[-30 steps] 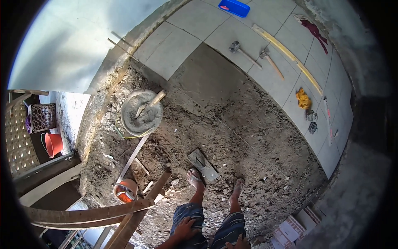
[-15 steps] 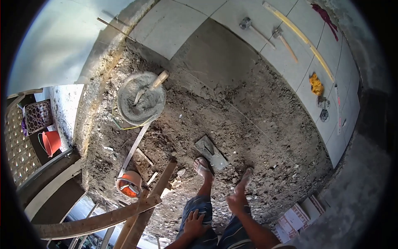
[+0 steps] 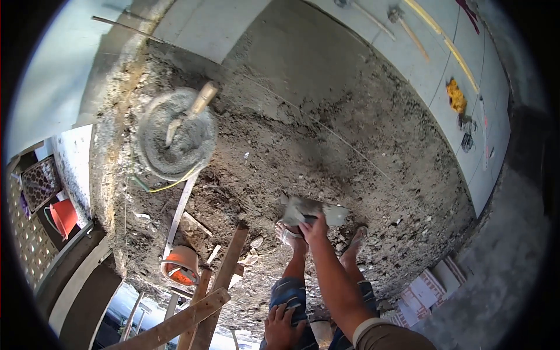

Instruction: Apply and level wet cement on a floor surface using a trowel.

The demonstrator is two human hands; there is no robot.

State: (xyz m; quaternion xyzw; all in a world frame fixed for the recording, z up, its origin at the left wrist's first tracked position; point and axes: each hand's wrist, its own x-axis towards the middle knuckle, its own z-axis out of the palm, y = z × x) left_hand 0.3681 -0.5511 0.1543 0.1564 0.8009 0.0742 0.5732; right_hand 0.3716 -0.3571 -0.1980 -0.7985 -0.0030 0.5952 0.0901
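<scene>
Float (image 3: 309, 206), grey, just beyond left foot (image 3: 290, 235), over rough soil (image 3: 373, 192); long axis roughly left to right, crosswise to right forearm (image 3: 335, 280). Right hand (image 3: 315, 228), nearer, grasps it mid-length; left hand (image 3: 283, 328), fingers spread, rests on left knee (image 3: 288, 290).

at the frame's far left i see a red bucket (image 3: 64, 217) below a lattice crate (image 3: 41, 183); a yellow-orange cloth (image 3: 457, 97) lies at upper right, cardboard boxes (image 3: 415, 302) at lower right.

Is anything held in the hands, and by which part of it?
The right hand holds the gray float, apparently by its handle; the left hand, on the leg, appears empty.
</scene>
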